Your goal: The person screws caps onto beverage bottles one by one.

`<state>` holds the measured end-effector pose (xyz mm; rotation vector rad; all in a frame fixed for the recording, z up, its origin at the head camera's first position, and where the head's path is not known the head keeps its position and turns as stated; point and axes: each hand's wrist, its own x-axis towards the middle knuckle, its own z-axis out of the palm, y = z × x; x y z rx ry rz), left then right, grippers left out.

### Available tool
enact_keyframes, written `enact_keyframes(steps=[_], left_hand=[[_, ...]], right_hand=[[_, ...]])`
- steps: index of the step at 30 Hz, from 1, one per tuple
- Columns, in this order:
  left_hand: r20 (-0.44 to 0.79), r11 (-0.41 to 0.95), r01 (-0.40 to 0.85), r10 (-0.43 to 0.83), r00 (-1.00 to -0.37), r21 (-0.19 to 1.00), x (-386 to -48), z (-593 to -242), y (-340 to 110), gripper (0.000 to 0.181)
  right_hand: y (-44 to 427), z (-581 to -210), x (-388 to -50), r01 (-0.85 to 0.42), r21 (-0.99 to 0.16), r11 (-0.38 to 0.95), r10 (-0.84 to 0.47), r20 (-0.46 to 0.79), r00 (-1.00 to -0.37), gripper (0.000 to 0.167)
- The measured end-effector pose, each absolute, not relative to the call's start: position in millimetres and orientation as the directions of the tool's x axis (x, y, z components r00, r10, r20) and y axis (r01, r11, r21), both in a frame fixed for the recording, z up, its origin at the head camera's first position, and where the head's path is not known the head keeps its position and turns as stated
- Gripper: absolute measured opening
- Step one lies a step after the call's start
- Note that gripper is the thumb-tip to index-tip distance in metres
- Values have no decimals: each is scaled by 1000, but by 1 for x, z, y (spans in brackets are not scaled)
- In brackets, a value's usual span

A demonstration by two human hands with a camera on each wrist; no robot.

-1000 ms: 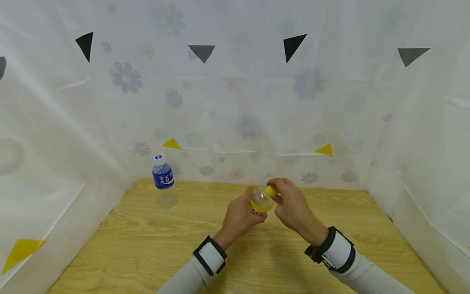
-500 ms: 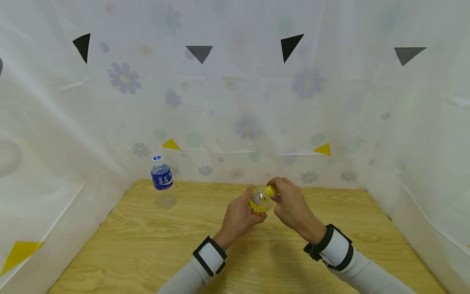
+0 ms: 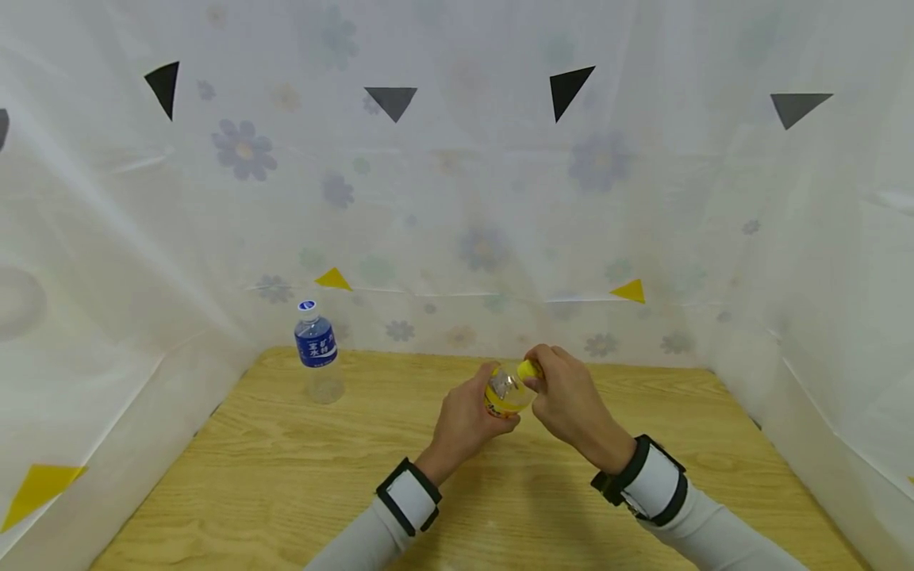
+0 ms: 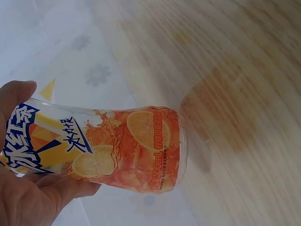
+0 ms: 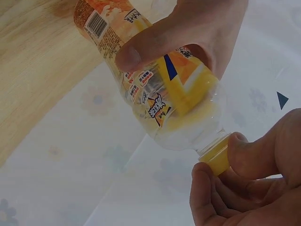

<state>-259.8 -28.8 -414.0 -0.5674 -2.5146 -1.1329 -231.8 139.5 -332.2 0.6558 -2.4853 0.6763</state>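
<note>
My left hand [image 3: 467,420] grips a clear plastic drink bottle [image 3: 505,390] round its body, above the table. Orange and yellow artwork with citrus slices covers the bottle's label [image 4: 136,150], and the bottle looks empty. At its neck, the thumb and fingers of my right hand [image 3: 571,408] pinch the yellow cap [image 5: 217,157]. The cap sits on the neck; in the right wrist view a band of clear neck shows beside it. How far it is threaded, I cannot tell.
A clear bottle [image 3: 317,349] with a blue label and white cap stands upright at the table's back left. The wooden table [image 3: 286,476] is enclosed by pale floral sheeting [image 3: 457,198] at the back and sides.
My right fingers have shifted slightly round the yellow cap. The left hand and the bottle stay nearly in place.
</note>
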Motion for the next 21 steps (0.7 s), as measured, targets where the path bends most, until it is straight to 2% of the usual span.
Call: enact_keyframes(steps=[10, 21], left_hand=[[433, 609, 475, 229, -872, 635, -259, -414, -29, 71], [440, 599, 482, 228, -868, 640, -259, -414, -30, 70]], right_hand=[[140, -333, -233, -533, -333, 778, -307, 539, -784, 17], [141, -336, -235, -542, -335, 771, -299, 560, -772, 17]])
